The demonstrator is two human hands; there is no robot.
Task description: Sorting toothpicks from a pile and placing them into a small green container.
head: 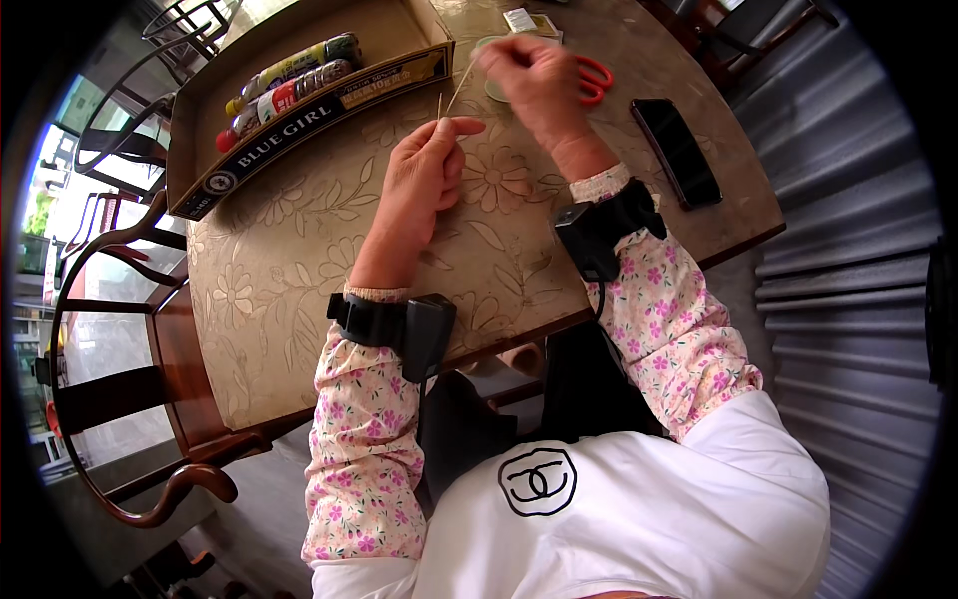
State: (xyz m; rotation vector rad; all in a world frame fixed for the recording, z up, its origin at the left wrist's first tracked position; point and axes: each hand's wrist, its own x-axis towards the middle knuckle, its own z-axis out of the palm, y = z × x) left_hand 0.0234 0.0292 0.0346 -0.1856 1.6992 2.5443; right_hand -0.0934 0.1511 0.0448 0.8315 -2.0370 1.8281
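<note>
My left hand pinches a thin pale strand between thumb and forefinger, near the middle of the table's far half. A short thin end sticks up beside it. The strand runs up to my right hand, whose fingers are closed at its other end and slightly blurred. Behind my right hand lie scissors with red handles and a pale green round object, both partly hidden. Small flat packets lie just beyond that hand.
A cardboard tray at the far left holds bottles with dark contents, one with a yellow cap, one with a red cap. A black phone lies at the right on the flower-patterned table. A wooden chair stands left.
</note>
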